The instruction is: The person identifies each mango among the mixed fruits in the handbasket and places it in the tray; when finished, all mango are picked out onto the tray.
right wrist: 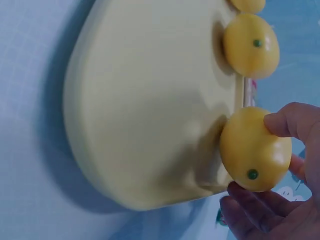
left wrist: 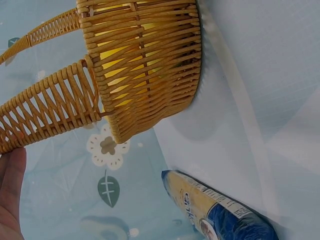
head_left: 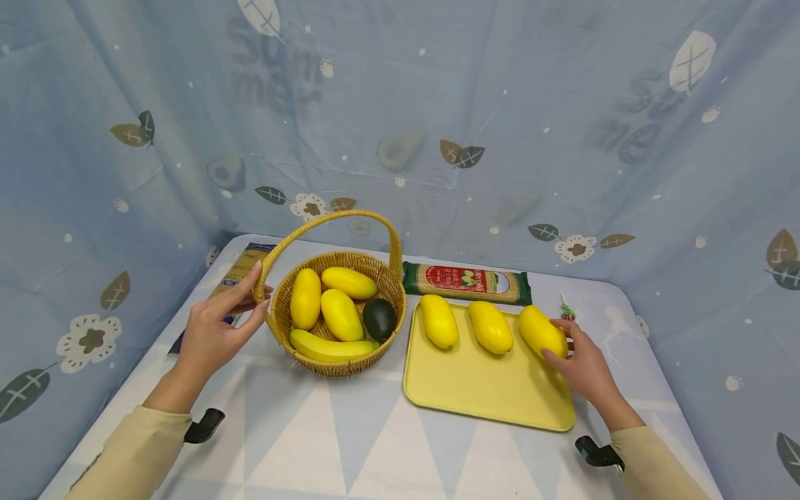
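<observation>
My left hand pinches the lower left side of the handle of a wicker basket. In the basket lie several yellow mangoes, a banana and a dark green avocado. The left wrist view shows the woven handle above the fingertips. My right hand grips a yellow mango at the right end of a yellow tray, thumb on one side and fingers on the other. Two more mangoes, a middle one and a left one, lie along the tray's back edge.
A green and red pasta packet lies behind the tray. Left of the basket is a blue and yellow packet, partly behind my left hand. A small green wrapped lollipop lies beyond my right hand. Blue printed curtains enclose the table.
</observation>
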Demonstrator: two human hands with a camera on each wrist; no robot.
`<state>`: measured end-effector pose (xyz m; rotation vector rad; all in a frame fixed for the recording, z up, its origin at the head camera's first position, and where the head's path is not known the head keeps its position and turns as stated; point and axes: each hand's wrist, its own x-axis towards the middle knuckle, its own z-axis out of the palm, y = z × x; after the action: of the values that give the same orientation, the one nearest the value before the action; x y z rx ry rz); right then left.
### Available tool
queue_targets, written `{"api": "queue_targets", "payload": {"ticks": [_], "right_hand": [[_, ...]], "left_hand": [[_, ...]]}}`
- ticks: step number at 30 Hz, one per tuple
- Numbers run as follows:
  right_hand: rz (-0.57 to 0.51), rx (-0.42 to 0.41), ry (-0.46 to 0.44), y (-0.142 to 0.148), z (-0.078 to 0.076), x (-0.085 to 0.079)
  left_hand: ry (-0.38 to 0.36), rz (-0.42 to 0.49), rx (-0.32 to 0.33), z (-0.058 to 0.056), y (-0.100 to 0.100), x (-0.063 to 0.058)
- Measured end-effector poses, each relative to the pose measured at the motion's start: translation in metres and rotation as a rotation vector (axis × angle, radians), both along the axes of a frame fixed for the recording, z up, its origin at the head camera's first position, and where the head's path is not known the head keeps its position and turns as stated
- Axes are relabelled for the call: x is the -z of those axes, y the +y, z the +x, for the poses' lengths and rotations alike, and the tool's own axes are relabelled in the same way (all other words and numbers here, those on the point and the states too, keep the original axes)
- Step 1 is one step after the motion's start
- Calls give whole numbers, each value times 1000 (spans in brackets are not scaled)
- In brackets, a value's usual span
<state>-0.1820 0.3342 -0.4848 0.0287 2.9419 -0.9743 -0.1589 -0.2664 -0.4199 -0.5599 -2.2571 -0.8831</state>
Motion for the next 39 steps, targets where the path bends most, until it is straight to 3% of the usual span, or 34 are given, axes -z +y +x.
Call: {"api": "queue_targets", "payload": {"ticks": [11, 19, 29, 39], "right_hand": [[-2, 69, -102, 4, 5, 2], [11, 75, -9, 2, 7, 1], [33, -4, 194, -26, 6, -22], [-24, -171, 214, -86, 5, -42]], "left_hand": [[19, 2, -3, 1, 2, -2], [16, 1, 0, 0, 1, -1], [-2, -1, 12, 1, -1, 0], [23, 3, 19, 0, -2, 2]]}}
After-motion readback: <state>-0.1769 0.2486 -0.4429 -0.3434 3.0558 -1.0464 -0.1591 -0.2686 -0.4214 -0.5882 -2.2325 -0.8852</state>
